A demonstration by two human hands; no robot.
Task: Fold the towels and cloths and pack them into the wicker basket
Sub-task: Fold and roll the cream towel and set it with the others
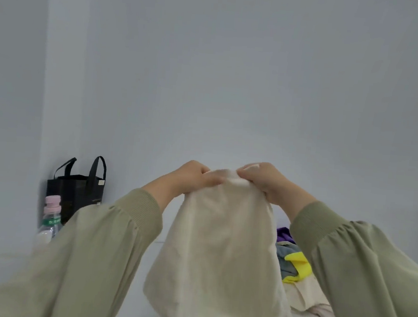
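— Two hands on the cream cloth?
— Yes. The left hand and right hand pinch its top edge close together, fingers curled into the fabric. It hangs down from them, held up in front.
— And elsewhere?
— A heap of coloured cloths lies low on the right. A black bag and a bottle stand on the left.

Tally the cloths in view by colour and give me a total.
Cream: 2, the held cloth and the pile's cream cloth
Purple: 1, purple cloth
Grey-blue: 1, grey-blue cloth
Yellow: 1, yellow cloth
Total: 5 visible; the pile may hide more.
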